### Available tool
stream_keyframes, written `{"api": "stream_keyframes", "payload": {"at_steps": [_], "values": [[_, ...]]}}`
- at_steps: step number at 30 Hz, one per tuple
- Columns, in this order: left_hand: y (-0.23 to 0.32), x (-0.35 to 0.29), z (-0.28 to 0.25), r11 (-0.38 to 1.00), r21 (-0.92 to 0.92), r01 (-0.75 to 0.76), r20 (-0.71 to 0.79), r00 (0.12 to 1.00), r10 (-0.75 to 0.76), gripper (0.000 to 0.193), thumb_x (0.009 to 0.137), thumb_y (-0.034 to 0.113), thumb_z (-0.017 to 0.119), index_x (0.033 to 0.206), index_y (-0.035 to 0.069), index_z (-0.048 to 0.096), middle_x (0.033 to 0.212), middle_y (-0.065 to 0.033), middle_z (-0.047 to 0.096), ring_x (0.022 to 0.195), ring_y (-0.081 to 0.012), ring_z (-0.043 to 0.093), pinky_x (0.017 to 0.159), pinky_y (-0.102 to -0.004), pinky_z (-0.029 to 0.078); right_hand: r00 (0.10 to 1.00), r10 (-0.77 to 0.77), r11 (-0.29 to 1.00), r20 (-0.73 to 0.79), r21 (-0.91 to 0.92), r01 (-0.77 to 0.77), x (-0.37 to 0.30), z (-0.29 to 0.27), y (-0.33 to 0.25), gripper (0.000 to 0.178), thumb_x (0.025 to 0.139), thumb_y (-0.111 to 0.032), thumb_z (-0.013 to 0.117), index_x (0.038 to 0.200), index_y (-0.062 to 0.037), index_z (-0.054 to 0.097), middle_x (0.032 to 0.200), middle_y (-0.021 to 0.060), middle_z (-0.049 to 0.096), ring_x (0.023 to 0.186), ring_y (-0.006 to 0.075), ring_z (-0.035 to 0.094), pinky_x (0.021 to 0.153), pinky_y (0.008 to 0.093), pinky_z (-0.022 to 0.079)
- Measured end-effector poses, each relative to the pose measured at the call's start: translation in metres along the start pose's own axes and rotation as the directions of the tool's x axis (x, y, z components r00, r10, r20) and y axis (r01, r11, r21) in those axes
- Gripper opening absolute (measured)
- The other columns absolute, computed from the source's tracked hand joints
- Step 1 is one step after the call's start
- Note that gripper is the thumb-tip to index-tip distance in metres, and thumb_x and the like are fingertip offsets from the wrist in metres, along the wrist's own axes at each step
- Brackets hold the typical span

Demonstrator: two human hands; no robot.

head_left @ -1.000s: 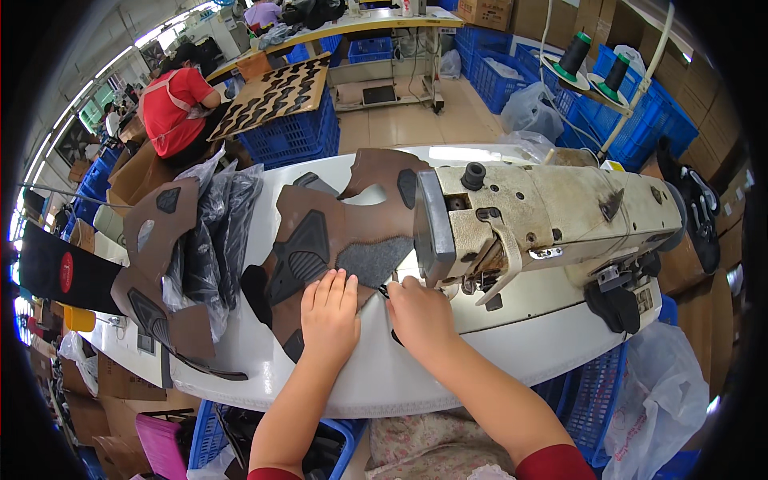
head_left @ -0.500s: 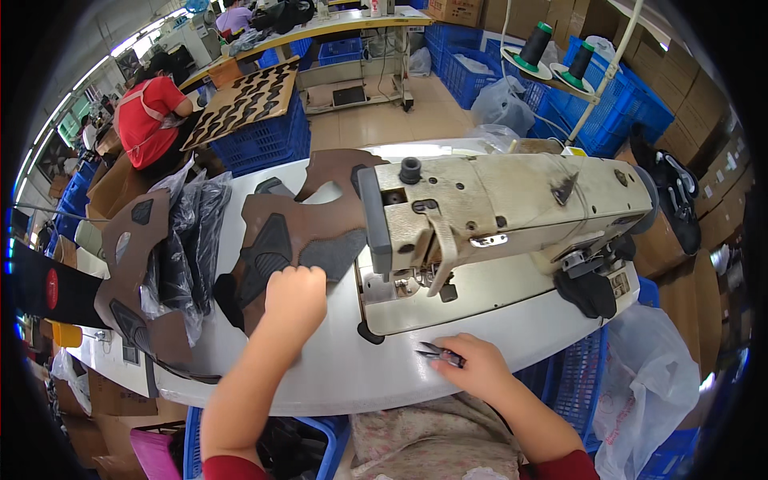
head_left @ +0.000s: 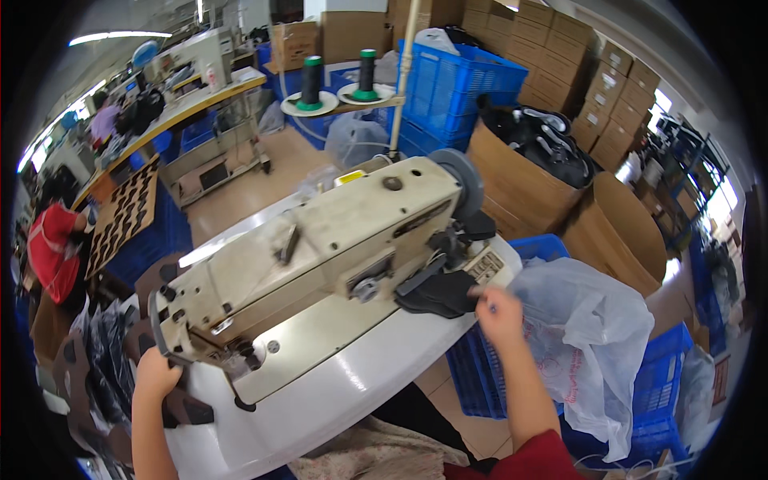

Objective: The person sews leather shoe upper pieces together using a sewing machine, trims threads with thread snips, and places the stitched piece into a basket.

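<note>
My right hand [head_left: 501, 315] is closed at the right end of the sewing machine [head_left: 320, 240]. Its fingertips touch the edge of a small stack of flat black pieces [head_left: 438, 294] lying on the machine bed. A small dark bit shows between the fingers, seemingly the thread snips [head_left: 494, 307], mostly hidden. My left hand [head_left: 157, 374] is curled by the machine's left end, over brown cut panels with dark patches [head_left: 189, 410]. What its fingers hold, if anything, is out of sight.
Plastic-wrapped dark material [head_left: 112, 360] lies left on the white table [head_left: 320, 416]. Two black thread cones [head_left: 310, 84] stand behind the machine. A clear plastic bag [head_left: 592, 336] hangs over blue crates at right, near large cardboard drums [head_left: 612, 228]. A person in red [head_left: 56, 248] works far left.
The view has swung right. My right hand has moved from the table's front edge to the black pieces. My left hand stays near the brown panels by the machine's left end.
</note>
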State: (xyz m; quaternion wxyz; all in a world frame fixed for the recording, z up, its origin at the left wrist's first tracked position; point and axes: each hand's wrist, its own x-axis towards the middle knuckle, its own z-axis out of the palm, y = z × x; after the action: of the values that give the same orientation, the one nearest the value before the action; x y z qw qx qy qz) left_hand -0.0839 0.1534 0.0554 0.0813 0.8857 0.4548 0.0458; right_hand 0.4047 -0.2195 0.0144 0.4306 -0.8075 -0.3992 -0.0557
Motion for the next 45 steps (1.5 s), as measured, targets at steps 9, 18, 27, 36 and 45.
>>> {"api": "stream_keyframes", "payload": {"at_steps": [9, 18, 27, 36, 45], "values": [[-0.01, -0.008, 0.027, 0.916, 0.399, 0.053, 0.014, 0.998, -0.064, 0.018, 0.076, 0.014, 0.057, 0.075, -0.001, 0.067, 0.078, -0.0229, 0.065, 0.078, -0.0407, 0.063, 0.073, -0.0487, 0.049, 0.987, -0.066, 0.959, 0.143, -0.263, 0.102, 0.061, 0.0, 0.125, 0.027, 0.073, -0.008, 0.057, 0.091, -0.0187, 0.073, 0.102, 0.001, 0.07, 0.112, 0.0239, 0.059, 0.104, 0.0488, 0.036], [-0.013, -0.013, 0.028, 0.907, 0.412, -0.087, 0.237, 0.972, -0.014, 0.03, 0.092, 0.021, 0.036, 0.095, 0.003, 0.06, 0.084, -0.0213, 0.066, 0.08, -0.0392, 0.064, 0.073, -0.0509, 0.049, 0.991, 0.069, 0.93, -0.111, -0.352, -0.104, 0.164, 0.013, 0.114, 0.041, 0.075, -0.027, 0.071, 0.111, -0.0091, 0.067, 0.118, 0.0146, 0.06, 0.114, 0.0316, 0.054, 0.094, 0.0391, 0.044], [0.051, -0.024, 0.003, 0.889, 0.449, 0.09, 0.146, 0.974, -0.173, 0.017, 0.082, 0.015, 0.055, 0.091, 0.007, 0.067, 0.078, -0.0202, 0.066, 0.077, -0.0386, 0.064, 0.072, -0.0484, 0.049, 0.89, 0.443, 0.719, 0.107, -0.635, -0.281, 0.194, 0.018, 0.092, 0.072, 0.063, -0.049, 0.079, 0.116, -0.0037, 0.059, 0.117, 0.0155, 0.057, 0.116, 0.0319, 0.052, 0.093, 0.0444, 0.044], [0.01, -0.023, 0.023, 0.919, 0.392, 0.044, 0.043, 0.997, -0.066, 0.016, 0.075, 0.016, 0.058, 0.076, 0.003, 0.067, 0.076, -0.0189, 0.066, 0.073, -0.0377, 0.064, 0.07, -0.0474, 0.05, 0.928, 0.362, 0.8, 0.082, -0.539, -0.264, 0.193, 0.015, 0.098, 0.068, 0.06, -0.046, 0.081, 0.108, -0.0022, 0.059, 0.108, 0.0194, 0.065, 0.103, 0.0339, 0.062, 0.088, 0.0412, 0.049], [0.008, -0.027, 0.023, 0.93, 0.365, 0.035, -0.001, 0.999, -0.037, 0.016, 0.079, 0.018, 0.059, 0.082, 0.005, 0.066, 0.076, -0.0169, 0.066, 0.074, -0.0361, 0.064, 0.07, -0.0471, 0.049, 0.876, 0.471, 0.811, 0.103, -0.442, -0.384, 0.193, -0.002, 0.078, 0.084, 0.06, -0.04, 0.082, 0.12, 0.0029, 0.042, 0.111, 0.0266, 0.062, 0.108, 0.0374, 0.06, 0.09, 0.0414, 0.047]]}}
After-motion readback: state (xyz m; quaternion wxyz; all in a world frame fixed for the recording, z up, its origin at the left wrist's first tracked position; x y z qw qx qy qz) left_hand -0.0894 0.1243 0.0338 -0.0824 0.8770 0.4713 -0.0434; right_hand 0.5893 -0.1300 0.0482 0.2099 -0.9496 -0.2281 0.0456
